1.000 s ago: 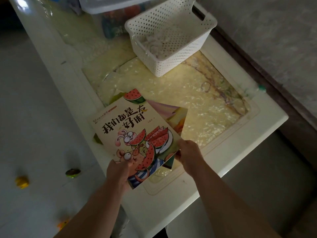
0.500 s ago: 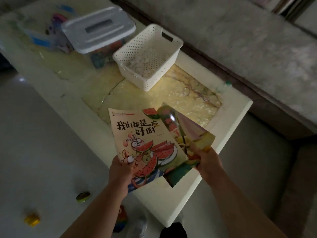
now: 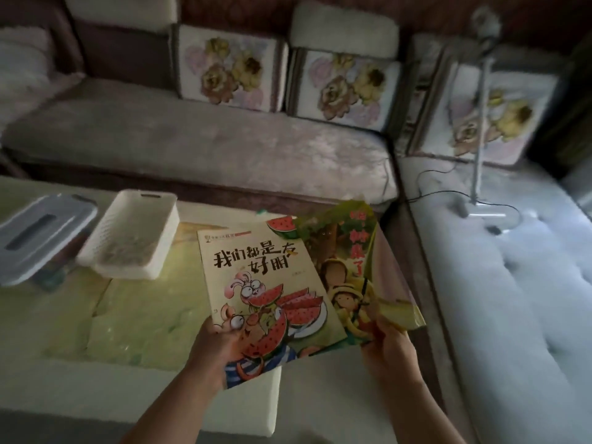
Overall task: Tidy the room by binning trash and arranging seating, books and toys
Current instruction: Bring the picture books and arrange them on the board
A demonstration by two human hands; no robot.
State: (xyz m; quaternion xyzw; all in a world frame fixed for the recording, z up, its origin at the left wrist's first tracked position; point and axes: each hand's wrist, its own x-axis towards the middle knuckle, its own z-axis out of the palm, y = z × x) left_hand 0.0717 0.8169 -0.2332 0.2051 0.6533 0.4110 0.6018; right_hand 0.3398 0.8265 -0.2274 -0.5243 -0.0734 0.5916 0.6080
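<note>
Now lifted off the table point(image 3: 96, 395), watermelon book point(image 3: 262, 283) overlapping green book point(image 3: 352, 251)

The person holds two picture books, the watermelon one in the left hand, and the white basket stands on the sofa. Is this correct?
No: in the head view the white basket stands on the table, not the sofa. The left hand does grip the watermelon book, the right hand the second book.

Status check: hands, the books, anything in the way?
Left hand grips watermelon book. Right hand grips second book. Both held clear of table. No obstruction seen.
</note>
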